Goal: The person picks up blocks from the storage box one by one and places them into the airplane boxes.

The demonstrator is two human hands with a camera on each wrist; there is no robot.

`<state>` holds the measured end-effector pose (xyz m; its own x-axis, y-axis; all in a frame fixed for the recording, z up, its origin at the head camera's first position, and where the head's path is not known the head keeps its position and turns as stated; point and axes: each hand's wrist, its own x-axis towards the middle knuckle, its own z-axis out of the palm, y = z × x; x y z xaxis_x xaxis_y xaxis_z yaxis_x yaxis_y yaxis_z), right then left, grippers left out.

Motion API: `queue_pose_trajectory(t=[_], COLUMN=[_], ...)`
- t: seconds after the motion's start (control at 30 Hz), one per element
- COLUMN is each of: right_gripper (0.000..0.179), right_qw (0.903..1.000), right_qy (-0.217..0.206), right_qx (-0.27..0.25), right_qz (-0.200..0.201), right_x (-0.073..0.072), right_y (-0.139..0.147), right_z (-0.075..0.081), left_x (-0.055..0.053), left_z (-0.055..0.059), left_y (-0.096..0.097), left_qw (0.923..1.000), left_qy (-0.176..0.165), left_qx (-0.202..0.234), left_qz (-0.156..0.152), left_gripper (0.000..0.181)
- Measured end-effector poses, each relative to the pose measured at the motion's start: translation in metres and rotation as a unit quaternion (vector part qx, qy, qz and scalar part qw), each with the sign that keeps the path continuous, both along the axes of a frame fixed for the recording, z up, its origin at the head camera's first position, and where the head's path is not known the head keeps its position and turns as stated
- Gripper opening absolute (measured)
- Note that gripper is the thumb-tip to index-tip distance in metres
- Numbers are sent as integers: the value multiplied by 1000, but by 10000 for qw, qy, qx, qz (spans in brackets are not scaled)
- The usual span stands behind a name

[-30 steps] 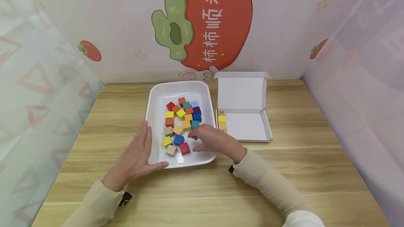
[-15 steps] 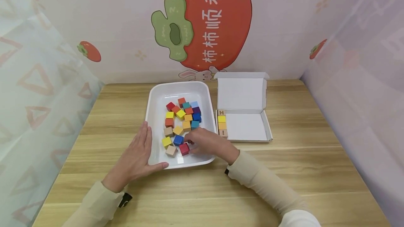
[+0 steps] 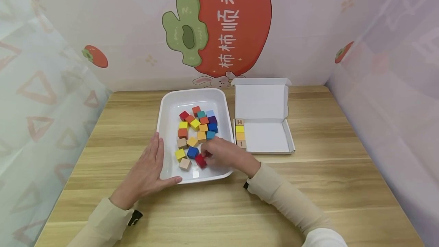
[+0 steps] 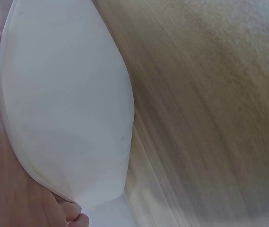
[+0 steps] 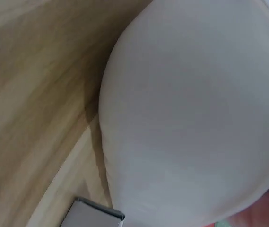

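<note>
White plastic tray (image 3: 171, 109) set on the wooden bench (image 3: 192, 216), an open cardboard box (image 3: 269, 136) placed just to its right — both kept, it seems, within easy reach of one arm. The tray's left side is flanked by the left hand (image 3: 145, 169), fingers straight, thumb laid on the near rim; nothing is grasped, and the tray is presumably being steadied. In the tray's near right part, a red cube (image 3: 200, 161) is pinched by the right hand (image 3: 224, 154), slightly blurred; the cube is tilted, just beside a blue cube (image 3: 193, 152), and is probably held by its sides for a firm grip. In the box, an H-marked cube (image 3: 239, 122) and three others are lined against the left wall — neatness apparently aided by that straight edge.
</note>
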<state>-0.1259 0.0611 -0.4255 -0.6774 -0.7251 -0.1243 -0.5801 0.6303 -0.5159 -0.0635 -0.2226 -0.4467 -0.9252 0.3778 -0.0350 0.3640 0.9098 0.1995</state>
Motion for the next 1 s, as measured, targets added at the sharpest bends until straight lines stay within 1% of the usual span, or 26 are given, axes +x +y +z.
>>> queue_pose_trajectory(t=[0.13, 0.3, 0.4, 0.53, 0.67, 0.8, 1.0], right_gripper=[9, 26, 31, 27, 24, 23, 33], right_qw=[10000, 9998, 9994, 9991, 9992, 9997, 9990], right_qy=[-31, -135, -145, -99, -65, -112, -215], right_qx=[-51, 171, 311, 402, 399, 228, -152], right_qz=[-10, -34, 6, 60, 26, -51, -355], right_x=[-3, -4, -2, -1, -1, -2, -3], right_y=[3, 2, -1, -6, -7, 1, 31], right_z=[3, 2, 0, -4, -5, 1, 24], left_x=[-1, -1, -1, -2, -2, -2, -2], left_z=[1, 0, -1, -1, 0, 0, -1], left_y=[0, 0, 0, 0, 0, 0, 0], left_qw=[10000, 10000, 10000, 9999, 10000, 10000, 9999], left_qy=[-60, -42, -47, -76, -57, -50, -117], left_qx=[-51, -56, -75, -91, -69, -83, -104], left_qz=[19, 3, -8, -1, 11, 22, 26], left_gripper=[132, 132, 132, 132, 132, 133, 134])
